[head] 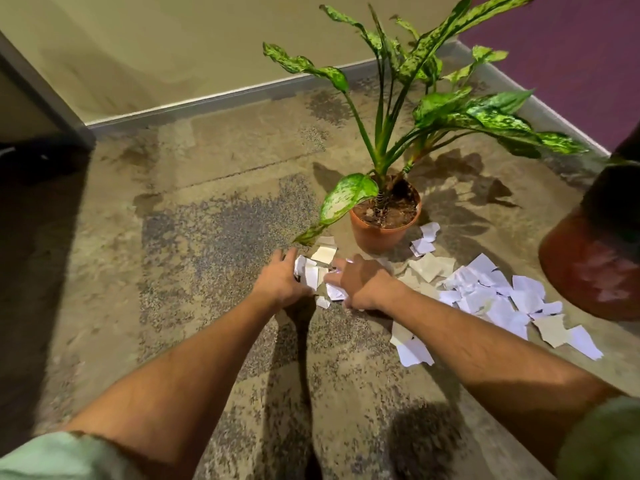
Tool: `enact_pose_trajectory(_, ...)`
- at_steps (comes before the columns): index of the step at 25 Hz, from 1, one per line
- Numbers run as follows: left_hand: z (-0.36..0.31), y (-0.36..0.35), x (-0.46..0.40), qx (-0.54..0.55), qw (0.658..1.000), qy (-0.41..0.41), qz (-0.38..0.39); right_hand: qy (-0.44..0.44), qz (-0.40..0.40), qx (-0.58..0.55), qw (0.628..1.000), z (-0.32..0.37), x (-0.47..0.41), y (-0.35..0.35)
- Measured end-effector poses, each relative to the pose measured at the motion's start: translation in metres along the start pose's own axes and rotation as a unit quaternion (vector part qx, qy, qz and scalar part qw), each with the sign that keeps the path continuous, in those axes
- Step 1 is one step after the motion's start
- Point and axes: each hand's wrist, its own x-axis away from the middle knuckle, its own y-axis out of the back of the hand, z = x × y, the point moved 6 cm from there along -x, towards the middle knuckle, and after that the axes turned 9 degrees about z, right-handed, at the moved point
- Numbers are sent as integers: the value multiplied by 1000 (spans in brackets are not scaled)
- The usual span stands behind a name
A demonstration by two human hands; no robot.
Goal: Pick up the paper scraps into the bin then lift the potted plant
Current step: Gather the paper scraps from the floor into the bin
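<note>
Carpet (214, 237) lies under both hands. Beyond the right hand (363, 285) stands the potted plant (384, 216), upright, with one low leaf reaching near the left hand (280, 282). Most paper scraps (491, 292) lie spread to the right of the right hand. Between the hands is a small bunch of scraps (311, 271); the left fingers curl around it, the right hand lies flat and loose on the paper. No bin is clearly seen. I think pushing the pieces together first, then lifting one full handful, works best
</note>
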Motion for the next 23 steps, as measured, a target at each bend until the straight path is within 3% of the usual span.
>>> enact_pose_trajectory(4,-7,-14,-11,-67,997,3,47,7,-50,-35,998,-12,-8,22)
enact_pose_trajectory(7,-12,-19,-13,-155,986,-6,56,-21,-56,-85,995,-23,-24,37)
enact_pose_trajectory(10,-12,-18,-13,-177,982,-4,69,-36,-47,-148,987,-24,-39,48)
enact_pose_trajectory(14,-6,-17,-13,-127,989,-8,76,-24,-21,-175,984,-15,-47,44)
enact_pose_trajectory(18,0,-20,-7,-49,999,6,16,-53,-26,-180,982,-15,-43,33)
enact_pose_trajectory(23,2,-16,-6,30,1000,10,-3,-57,-29,-231,971,-34,-9,36)
